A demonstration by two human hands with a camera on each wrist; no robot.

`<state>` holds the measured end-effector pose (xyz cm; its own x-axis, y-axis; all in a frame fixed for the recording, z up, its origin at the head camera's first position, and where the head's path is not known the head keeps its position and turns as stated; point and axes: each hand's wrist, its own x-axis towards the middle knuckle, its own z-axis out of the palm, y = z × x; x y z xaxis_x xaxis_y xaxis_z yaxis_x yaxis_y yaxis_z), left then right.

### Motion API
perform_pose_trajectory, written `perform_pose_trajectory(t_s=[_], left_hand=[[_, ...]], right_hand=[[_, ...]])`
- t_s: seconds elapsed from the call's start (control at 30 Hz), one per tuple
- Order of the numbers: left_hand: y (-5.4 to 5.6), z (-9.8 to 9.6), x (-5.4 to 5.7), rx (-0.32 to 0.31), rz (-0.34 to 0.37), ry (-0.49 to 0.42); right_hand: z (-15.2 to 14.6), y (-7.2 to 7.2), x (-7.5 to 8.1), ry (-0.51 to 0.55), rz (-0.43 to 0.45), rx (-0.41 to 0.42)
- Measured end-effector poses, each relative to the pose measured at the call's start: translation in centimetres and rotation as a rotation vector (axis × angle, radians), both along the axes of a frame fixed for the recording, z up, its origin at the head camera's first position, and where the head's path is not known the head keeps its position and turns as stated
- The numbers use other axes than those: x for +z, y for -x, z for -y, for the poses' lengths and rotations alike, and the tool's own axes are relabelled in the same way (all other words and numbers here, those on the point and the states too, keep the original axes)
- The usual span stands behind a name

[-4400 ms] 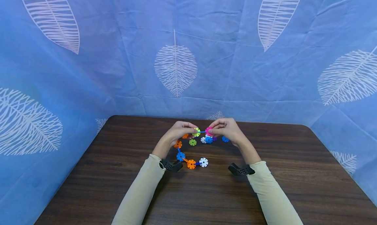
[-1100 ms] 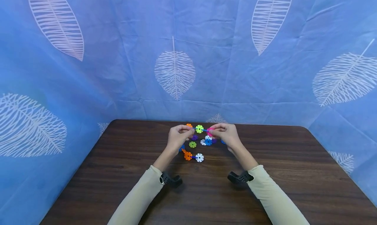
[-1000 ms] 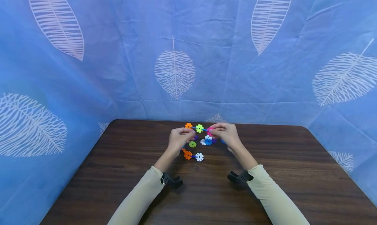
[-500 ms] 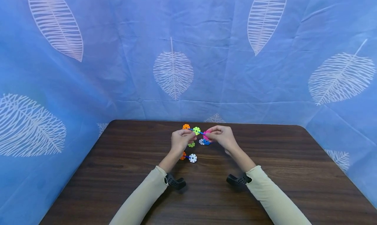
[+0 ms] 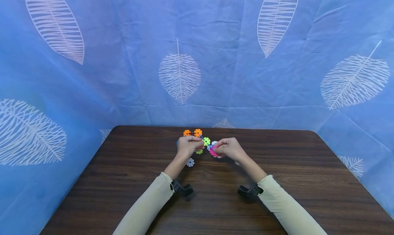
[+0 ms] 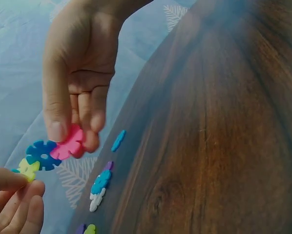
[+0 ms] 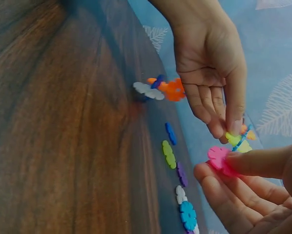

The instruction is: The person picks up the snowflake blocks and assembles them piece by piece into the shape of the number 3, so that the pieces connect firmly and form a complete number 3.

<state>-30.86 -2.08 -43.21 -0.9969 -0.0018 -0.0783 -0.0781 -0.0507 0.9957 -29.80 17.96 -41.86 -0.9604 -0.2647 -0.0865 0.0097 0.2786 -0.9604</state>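
Observation:
A chain of notched, flower-shaped interlocking discs stretches between the two hands above the table. My left hand (image 5: 189,146) pinches the yellow-green disc (image 6: 29,168) between thumb and finger. My right hand (image 5: 229,148) pinches the pink disc (image 7: 221,160) at the chain's end. A blue disc (image 6: 43,155), set edgewise, links these two. Beyond the left hand the chain runs on through orange discs (image 5: 198,132), partly hidden behind the fingers. Its far end, a white disc (image 5: 190,162), hangs below the left hand.
Several loose discs lie on the dark wooden table (image 5: 307,180) beneath the hands: a green disc (image 7: 168,154), a purple disc (image 7: 181,174), a light blue disc (image 7: 188,215) and others. A blue leaf-patterned cloth (image 5: 215,74) hangs behind the table. Each wrist wears a black strap.
The right hand has lowered the pink disc towards the person. My left hand has shifted from beside the orange disc to the yellow-green one. The chain's white end has swung left.

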Motion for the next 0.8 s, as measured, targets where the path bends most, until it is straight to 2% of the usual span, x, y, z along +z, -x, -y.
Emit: perform_pose_trajectory(t_s=[0.23,0.5,0.8], left_hand=[[0.5,0.1,0.1,-0.046,0.009,0.079],[1.0,0.0,0.2,-0.088,-0.001,0.155],[1.3,-0.1,0.2,-0.154,-0.034,0.261]], right_hand=[[0.2,0.0,-0.6,-0.037,0.059,0.039],[-0.5,-0.1,-0.4,-0.077,0.058,0.058],[-2.9,0.9,0.7,-0.226,-0.04,-0.007]])
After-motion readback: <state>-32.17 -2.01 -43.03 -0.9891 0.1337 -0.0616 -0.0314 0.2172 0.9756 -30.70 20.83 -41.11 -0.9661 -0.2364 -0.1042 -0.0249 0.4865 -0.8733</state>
